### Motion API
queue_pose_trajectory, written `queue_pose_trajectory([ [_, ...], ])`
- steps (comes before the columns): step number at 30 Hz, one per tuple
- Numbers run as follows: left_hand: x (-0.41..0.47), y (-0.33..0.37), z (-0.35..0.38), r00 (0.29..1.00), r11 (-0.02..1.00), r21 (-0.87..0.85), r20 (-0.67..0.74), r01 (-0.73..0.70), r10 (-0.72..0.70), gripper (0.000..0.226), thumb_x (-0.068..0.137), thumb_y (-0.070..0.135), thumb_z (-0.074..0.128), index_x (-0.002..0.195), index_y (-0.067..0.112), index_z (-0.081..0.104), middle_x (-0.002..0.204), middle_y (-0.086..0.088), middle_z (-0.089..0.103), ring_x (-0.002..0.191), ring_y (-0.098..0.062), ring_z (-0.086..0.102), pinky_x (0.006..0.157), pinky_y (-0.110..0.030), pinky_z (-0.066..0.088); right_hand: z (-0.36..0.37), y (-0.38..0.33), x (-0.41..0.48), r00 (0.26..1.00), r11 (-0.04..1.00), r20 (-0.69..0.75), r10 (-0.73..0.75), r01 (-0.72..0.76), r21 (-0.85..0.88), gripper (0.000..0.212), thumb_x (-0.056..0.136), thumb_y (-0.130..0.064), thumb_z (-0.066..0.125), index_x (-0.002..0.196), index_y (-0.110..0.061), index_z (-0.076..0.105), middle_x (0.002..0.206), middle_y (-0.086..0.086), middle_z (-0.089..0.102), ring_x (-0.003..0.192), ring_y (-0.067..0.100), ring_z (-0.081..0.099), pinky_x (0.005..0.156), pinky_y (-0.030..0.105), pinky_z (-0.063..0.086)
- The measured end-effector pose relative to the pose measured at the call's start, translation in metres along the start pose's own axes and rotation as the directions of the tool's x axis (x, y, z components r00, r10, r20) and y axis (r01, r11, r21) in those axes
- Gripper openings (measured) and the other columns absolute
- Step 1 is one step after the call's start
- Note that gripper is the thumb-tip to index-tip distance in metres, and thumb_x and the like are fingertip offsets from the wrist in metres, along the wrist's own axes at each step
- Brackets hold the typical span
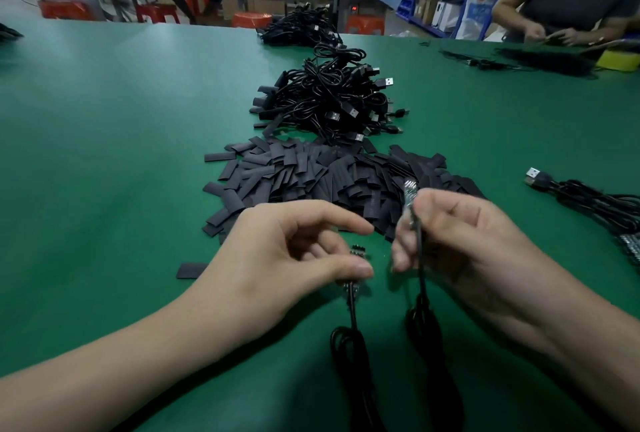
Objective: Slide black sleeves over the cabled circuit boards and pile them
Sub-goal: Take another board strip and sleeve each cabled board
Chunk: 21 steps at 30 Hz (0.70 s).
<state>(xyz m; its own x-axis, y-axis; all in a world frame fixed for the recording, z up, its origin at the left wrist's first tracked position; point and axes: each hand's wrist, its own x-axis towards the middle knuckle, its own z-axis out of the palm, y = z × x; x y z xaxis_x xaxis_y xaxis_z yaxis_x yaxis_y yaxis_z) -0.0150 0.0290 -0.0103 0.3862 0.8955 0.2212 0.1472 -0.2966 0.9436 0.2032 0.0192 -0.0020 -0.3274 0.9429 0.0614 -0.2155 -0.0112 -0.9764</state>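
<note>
- My right hand (467, 241) has its grip pinched on a circuit board (409, 194), which stands nearly upright above the bench (104, 126). Its black cable (420, 279) hangs down. This part is blurred.
- My left hand (294, 251) is curled over a second board (358, 251), low by the bench. I cannot tell if its grip pinches the board or only covers it.
- The loose black sleeves (311, 178) lie in a heap just behind both hands.
- Behind this heap is a pile of cables (329, 102) with USB plugs.
</note>
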Motion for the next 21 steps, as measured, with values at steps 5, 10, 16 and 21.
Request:
queue_pose_trajectory([
  [5, 0.01, 0.007, -0.02, 0.975, 0.742, 0.636, 0.088, -0.214, 0.206, 0.039, 0.088, 0.068, 0.052, 0.097, 0.038, 0.074, 0.088, 0.023, 0.072, 0.083, 0.004, 0.066, 0.075, -0.019, 0.051, -0.009, -0.009, 0.003, 0.995, 0.999, -0.098, 0.013, -0.01, 0.035, 0.023, 0.09, -0.036, 0.069, 0.078, -0.017, 0.065, 0.068, 0.0, 0.054, 0.042, 0.011, 0.05, 0.044, 0.023, 0.046],
  [10, 0.033, 0.012, -0.073, 0.993, 0.293, 0.952, 0.066, -0.092, 0.099, 0.025, 0.098, 0.03, 0.056, 0.117, 0.042, 0.067, 0.116, 0.018, 0.067, 0.1, -0.016, 0.068, 0.08, -0.04, 0.058, -0.006, -0.003, 0.002, 0.994, 0.988, -0.099, 0.048, -0.061, -0.139, 0.024, 0.089, -0.037, 0.062, 0.079, -0.016, 0.065, 0.067, 0.005, 0.055, 0.038, 0.01, 0.038, 0.04, 0.02, 0.037],
  [16, 0.038, 0.01, -0.096, 0.99, 0.062, 0.992, 0.119, -0.114, -0.079, 0.029, 0.091, 0.034, 0.068, 0.114, 0.052, 0.064, 0.117, 0.027, 0.063, 0.106, -0.009, 0.065, 0.074, -0.03, 0.057, -0.005, 0.004, 0.003, 0.995, 0.969, -0.082, 0.049, -0.067, -0.238, 0.027, 0.089, -0.042, 0.059, 0.086, -0.016, 0.066, 0.068, 0.009, 0.061, 0.041, 0.012, 0.04, 0.045, 0.02, 0.039],
  [21, 0.04, 0.006, -0.102, 0.985, 0.075, 0.983, 0.168, -0.165, -0.035, 0.012, 0.09, 0.045, 0.068, 0.102, 0.047, 0.069, 0.097, 0.025, 0.061, 0.1, -0.007, 0.063, 0.067, -0.028, 0.055, -0.004, 0.008, 0.004, 0.998, 0.95, -0.043, 0.055, -0.066, -0.305, 0.027, 0.09, -0.043, 0.059, 0.088, -0.017, 0.065, 0.068, 0.009, 0.064, 0.043, 0.013, 0.042, 0.049, 0.02, 0.041],
])
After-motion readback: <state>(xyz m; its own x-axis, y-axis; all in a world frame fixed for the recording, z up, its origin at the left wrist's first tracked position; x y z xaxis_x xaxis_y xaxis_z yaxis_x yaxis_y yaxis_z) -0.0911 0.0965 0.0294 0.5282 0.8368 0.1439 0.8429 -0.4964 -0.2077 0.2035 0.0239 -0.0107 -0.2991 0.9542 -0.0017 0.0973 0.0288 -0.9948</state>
